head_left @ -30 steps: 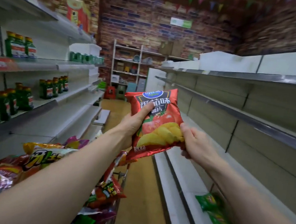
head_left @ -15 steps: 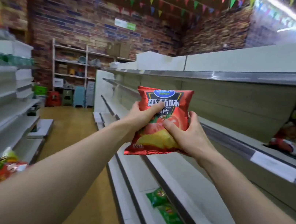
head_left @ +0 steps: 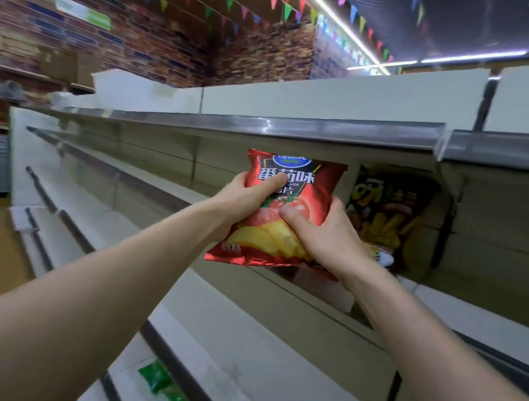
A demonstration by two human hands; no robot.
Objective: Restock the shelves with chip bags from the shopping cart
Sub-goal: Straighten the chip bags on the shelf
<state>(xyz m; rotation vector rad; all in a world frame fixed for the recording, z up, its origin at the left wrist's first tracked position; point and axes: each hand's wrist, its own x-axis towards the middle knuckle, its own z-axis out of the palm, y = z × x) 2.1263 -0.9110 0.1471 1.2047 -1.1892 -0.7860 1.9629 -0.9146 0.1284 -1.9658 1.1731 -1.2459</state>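
Along the right of the aisle, pale shelves (head_left: 301, 130) were ranged tier above tier. Before the gap under the upper rail a red chip bag (head_left: 312, 190) was held upright in the air, just beside a dark chip bag (head_left: 388, 212) stood on the shelf behind. The red bag was clamped from both sides: the left hand (head_left: 243, 197) was curled round its left edge, the right hand (head_left: 323, 236) round its lower right, each thumb pressed on the front. Green packets (head_left: 160, 380) were laid on a low shelf.
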